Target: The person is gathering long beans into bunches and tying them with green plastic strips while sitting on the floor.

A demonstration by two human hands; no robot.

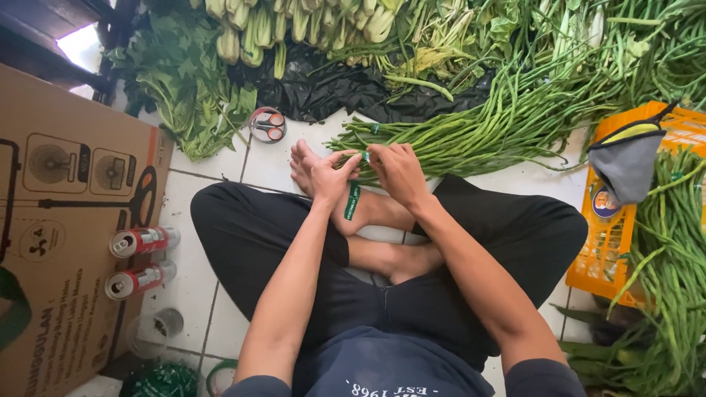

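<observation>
Above the crossed legs, left hand (329, 179) and right hand (398, 170) pinch green tape strip (353, 200) around long-bean bundle (456, 136) for binding.

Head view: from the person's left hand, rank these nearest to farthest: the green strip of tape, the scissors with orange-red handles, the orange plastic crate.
From the left hand:
1. Green strip of tape, hanging just below the fingers.
2. Scissors with orange-red handles, on the white tile up and to the left, beside the leafy greens.
3. Orange plastic crate, far right, past the right hand.

Cardboard box (66, 242) cut off at left edge.
</observation>
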